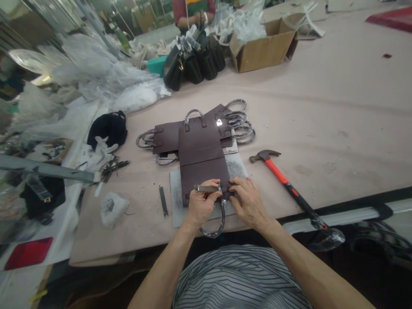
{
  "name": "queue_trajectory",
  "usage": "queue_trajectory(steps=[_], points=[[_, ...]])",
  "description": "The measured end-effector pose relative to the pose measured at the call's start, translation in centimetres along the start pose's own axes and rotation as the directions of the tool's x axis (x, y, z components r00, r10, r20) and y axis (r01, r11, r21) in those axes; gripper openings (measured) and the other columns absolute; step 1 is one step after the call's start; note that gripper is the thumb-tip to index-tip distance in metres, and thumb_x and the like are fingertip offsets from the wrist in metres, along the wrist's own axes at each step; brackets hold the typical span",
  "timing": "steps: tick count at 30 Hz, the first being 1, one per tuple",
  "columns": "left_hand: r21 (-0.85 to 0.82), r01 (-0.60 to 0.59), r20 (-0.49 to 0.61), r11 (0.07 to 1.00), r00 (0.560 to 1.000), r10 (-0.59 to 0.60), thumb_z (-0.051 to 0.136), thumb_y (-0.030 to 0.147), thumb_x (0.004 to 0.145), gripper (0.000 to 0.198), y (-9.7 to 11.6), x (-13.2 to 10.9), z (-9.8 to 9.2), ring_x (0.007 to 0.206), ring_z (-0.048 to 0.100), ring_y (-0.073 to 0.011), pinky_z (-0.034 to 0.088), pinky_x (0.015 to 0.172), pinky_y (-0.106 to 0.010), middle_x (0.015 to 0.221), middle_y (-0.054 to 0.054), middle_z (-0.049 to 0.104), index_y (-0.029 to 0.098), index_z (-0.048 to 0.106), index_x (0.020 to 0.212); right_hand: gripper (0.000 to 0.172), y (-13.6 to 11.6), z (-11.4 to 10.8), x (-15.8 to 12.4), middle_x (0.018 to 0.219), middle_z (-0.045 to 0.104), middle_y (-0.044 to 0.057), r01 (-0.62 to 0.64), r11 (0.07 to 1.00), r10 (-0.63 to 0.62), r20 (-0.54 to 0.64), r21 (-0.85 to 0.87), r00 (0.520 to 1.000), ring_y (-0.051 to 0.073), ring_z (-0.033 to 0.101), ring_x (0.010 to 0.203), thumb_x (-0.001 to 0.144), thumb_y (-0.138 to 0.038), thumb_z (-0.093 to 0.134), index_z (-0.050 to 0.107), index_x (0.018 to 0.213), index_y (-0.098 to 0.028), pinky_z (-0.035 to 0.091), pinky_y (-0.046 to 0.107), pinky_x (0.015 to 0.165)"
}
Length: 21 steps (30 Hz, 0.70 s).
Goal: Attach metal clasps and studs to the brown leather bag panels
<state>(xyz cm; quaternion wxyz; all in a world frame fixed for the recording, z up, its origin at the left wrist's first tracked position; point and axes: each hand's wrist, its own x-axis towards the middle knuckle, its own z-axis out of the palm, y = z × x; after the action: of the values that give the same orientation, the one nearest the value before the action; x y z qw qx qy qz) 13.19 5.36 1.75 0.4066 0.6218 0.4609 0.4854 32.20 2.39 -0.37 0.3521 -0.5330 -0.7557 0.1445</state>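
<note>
My left hand (201, 205) is closed around a short metal tool (206, 188), which I hold level across the near edge of a dark brown leather panel (201, 165). My right hand (247, 202) lies palm down just right of it. It grips nothing; its fingers are bent and press on the same near edge of the panel. The two hands are close together but not touching.

The panel lies flat in the middle of the table (322, 120), its near part resting on a grey pad (175, 201). A carrying handle wrapped in clear film (216, 229) loops from the panel's near edge towards me, between my wrists and over the table's edge.

Just beyond the panel, more brown panels with wrapped handles (230, 122) lie fanned out in a loose stack. To the right, near but apart from my right hand, lies a hammer with an orange and black handle (285, 180), its head pointing far and left. To the left of the pad sit a small dark metal bar (163, 201) and a whitish lump (112, 207).

At the far side stand several finished black bags (193, 64) beside a cardboard box (264, 49), and another person (193, 10) is at work there.
</note>
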Motion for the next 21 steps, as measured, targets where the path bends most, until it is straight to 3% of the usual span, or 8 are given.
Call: queue_trajectory(steps=[7, 21], points=[[0.095, -0.022, 0.036, 0.995, 0.999, 0.019, 0.069, 0.017, 0.083, 0.008, -0.02, -0.07, 0.07, 0.107, 0.072, -0.0235, 0.057, 0.1, -0.043, 0.11, -0.008, 0.077, 0.02, 0.069, 0.091, 0.025, 0.26, -0.31, -0.3, 0.127, 0.064, 0.008, 0.06, 0.998, -0.061, 0.028, 0.023, 0.998, 0.025, 0.055, 0.126, 0.087, -0.009, 0.048, 0.066, 0.097, -0.022, 0.027, 0.054, 0.117], [0.205, -0.145, 0.053, 0.968, 0.989, 0.137, 0.065, 0.013, 0.089, 0.01, -0.27, -0.47, 0.73, 0.108, 0.072, -0.0218, 0.059, 0.097, -0.04, 0.113, -0.007, 0.075, 0.021, 0.066, 0.095, 0.024, 0.07, -0.45, -0.06, 0.126, 0.065, 0.009, 0.036, 0.998, -0.038, 0.038, 0.048, 0.999, 0.026, 0.055, 0.125, 0.084, -0.008, 0.049, 0.065, 0.096, -0.022, 0.027, 0.056, 0.117]])
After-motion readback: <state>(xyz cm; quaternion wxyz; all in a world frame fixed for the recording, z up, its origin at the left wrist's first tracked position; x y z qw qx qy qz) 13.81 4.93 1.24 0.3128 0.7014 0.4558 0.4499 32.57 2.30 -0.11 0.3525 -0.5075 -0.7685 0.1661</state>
